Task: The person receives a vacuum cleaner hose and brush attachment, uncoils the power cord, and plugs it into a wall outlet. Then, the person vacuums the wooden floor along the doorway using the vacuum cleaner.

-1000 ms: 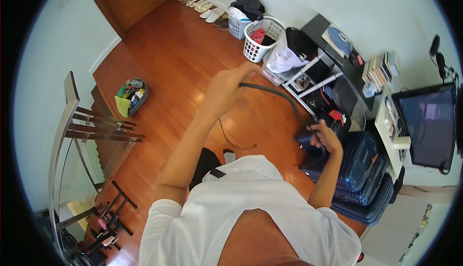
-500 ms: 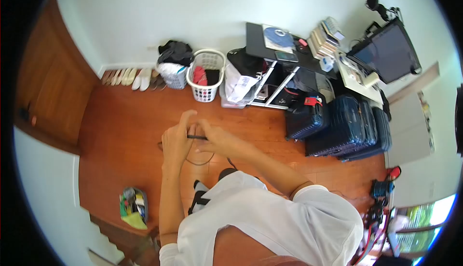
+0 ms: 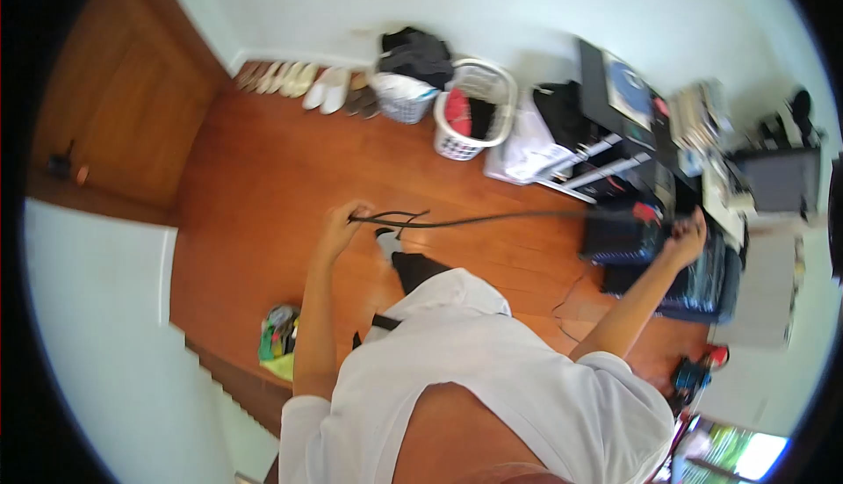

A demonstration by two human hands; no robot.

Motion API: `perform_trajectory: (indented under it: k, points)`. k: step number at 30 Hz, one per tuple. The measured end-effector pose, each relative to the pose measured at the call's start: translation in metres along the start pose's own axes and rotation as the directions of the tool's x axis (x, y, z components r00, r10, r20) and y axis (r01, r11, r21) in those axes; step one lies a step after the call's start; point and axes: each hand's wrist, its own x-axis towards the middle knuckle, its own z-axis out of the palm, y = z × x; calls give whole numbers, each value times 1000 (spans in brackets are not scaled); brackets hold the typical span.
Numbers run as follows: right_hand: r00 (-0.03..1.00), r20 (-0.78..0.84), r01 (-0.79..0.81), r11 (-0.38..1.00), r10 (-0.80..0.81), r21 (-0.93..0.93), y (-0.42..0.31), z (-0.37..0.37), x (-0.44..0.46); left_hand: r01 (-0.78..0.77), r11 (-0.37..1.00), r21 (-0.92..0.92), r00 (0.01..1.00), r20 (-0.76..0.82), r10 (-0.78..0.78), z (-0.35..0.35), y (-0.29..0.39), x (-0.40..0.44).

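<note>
A long, thin black cord [image 3: 492,219] stretches almost level across the front of my body, between my two hands. My left hand [image 3: 342,227] pinches it at the left, where another length of the same cord loops out and hangs above my foot. Out at the far right, my right hand [image 3: 688,240] is raised in front of the dark suitcases with its fingers closed around the cord's other part. Near that hand the cord is blurred against the luggage.
Along the wall stand a row of shoes [image 3: 307,80], a full laundry basket [image 3: 406,102], a white laundry basket [image 3: 474,146] and a black desk [image 3: 597,89]. Dark suitcases [image 3: 676,278] stand at the right. A bin of items [image 3: 279,333] sits lower left, and a thin cable [image 3: 562,308] lies on the floor.
My hands were close together on the cord; my right hand has swung far to the right, drawing the cord out long. The view has turned, too.
</note>
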Motion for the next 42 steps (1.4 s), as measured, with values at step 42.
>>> perform_trajectory:
  k: [42]
  points:
    - [535, -125, -473, 174, 836, -864, 354, 378, -279, -37, 918, 396, 944, 314, -97, -449, -217, 470]
